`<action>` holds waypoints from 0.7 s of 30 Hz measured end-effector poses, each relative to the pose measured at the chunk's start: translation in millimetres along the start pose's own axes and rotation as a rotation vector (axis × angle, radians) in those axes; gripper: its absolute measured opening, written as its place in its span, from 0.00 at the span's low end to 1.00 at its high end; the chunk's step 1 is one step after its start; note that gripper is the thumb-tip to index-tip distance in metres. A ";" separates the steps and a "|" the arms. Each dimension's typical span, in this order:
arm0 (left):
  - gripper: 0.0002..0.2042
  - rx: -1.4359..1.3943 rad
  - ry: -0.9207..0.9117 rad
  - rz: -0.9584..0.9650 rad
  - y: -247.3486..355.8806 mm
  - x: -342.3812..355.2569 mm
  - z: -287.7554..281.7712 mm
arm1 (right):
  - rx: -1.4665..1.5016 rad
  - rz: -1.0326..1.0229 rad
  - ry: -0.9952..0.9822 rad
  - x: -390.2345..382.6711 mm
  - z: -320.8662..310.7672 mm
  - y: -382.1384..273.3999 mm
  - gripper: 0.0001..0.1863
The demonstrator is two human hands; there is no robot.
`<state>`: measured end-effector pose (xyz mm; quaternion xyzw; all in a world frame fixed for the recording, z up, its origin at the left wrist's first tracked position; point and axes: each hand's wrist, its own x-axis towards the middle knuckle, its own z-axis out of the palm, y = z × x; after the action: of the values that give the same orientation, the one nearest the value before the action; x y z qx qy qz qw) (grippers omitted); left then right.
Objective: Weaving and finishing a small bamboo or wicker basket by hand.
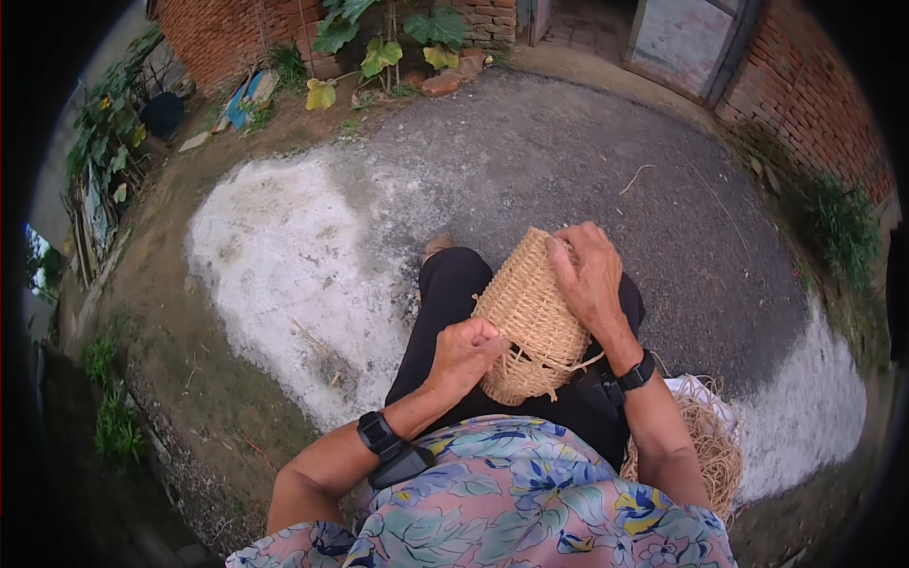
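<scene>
A tan woven straw basket (532,308) lies tilted across my lap, its body tapering away from me. Loose strands stick out around its near end. My right hand (589,279) is wrapped over the basket's far right side, with the thumb on the weave and the fingers over the edge. At the near left side, my left hand (467,352) is closed in a pinch on a straw strand (516,348) that runs to the basket. Part of that strand is hidden by the fingers.
A heap of loose straw strands (708,440) on a white sheet lies beside my right hip. Around me is grey and whitish paving (294,256). Leafy plants (383,52), brick walls (222,43) and a doorway with a pale door (680,43) stand farther off.
</scene>
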<state>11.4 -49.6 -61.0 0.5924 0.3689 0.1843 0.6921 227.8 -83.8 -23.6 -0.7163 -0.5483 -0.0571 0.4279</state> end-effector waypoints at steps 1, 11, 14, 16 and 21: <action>0.06 0.034 0.019 0.053 -2.6 1.5 0.1 | -0.004 -0.007 0.003 0.0 0.2 0.0 0.11; 0.06 0.129 0.021 0.037 7.2 0.5 -3.2 | -0.060 -0.070 0.021 0.0 -3.6 -4.0 0.10; 0.06 0.018 0.013 0.052 4.3 0.6 -3.0 | -0.049 -0.076 0.028 -0.2 -3.1 -3.5 0.09; 0.07 0.006 0.011 0.035 7.4 -0.8 -3.6 | -0.053 -0.072 0.020 -0.4 -4.4 -4.9 0.09; 0.06 -0.021 -0.151 -0.106 21.7 3.2 -22.2 | 0.001 -0.057 0.022 -2.0 -3.8 -2.7 0.09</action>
<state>1.3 -27.2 -41.8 0.5770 0.3446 0.1057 0.7329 226.3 -87.7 -20.9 -0.6995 -0.5636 -0.0767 0.4326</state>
